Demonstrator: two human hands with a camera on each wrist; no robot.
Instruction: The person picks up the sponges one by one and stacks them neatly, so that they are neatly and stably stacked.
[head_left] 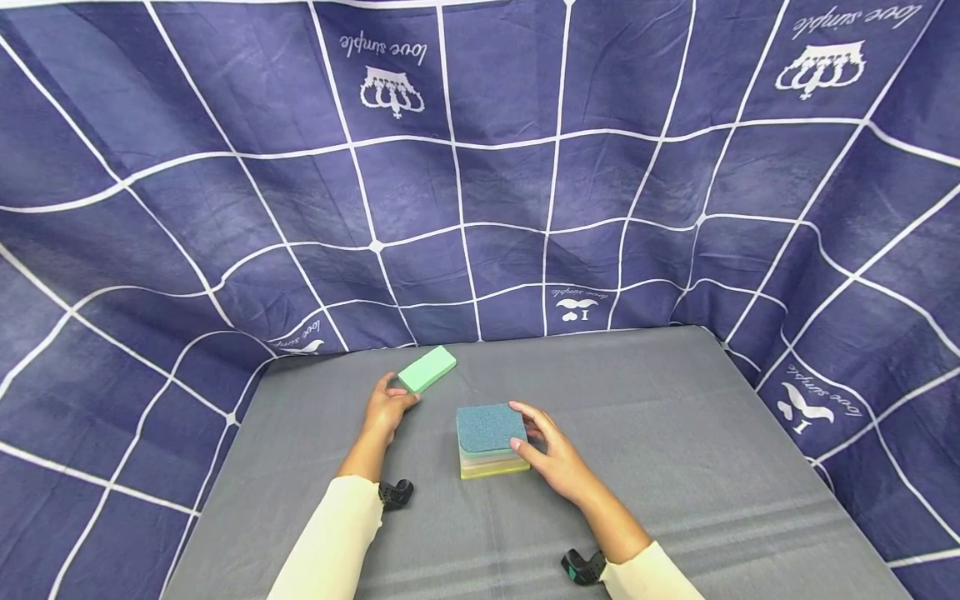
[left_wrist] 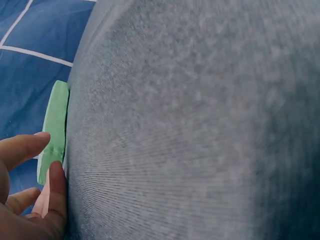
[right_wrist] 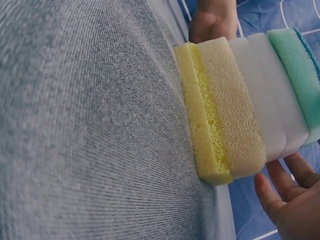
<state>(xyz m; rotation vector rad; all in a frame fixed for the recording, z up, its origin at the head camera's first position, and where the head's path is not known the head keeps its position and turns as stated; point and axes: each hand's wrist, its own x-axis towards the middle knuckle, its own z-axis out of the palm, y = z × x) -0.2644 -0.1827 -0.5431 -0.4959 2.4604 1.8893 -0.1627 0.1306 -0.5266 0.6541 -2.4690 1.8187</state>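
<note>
In the head view, a stack of sponges [head_left: 492,428] stands on the table, with a blue scouring face on top. The right wrist view shows its layers: a yellow sponge [right_wrist: 202,115], a beige sponge [right_wrist: 232,110], white sponges [right_wrist: 270,100] and a green sponge [right_wrist: 290,75] with a blue face. My right hand [head_left: 557,454] is beside the stack's right side, fingers spread and loosely bent. A separate light green sponge [head_left: 427,369] lies flat toward the back left. My left hand [head_left: 386,410] is at its near end, thumb and fingers apart; contact is unclear.
A grey cloth [head_left: 637,400] covers the table. A blue curtain [head_left: 510,183] with white grid lines hangs along the back and sides. Black wrist devices [head_left: 396,494] sit at both cuffs.
</note>
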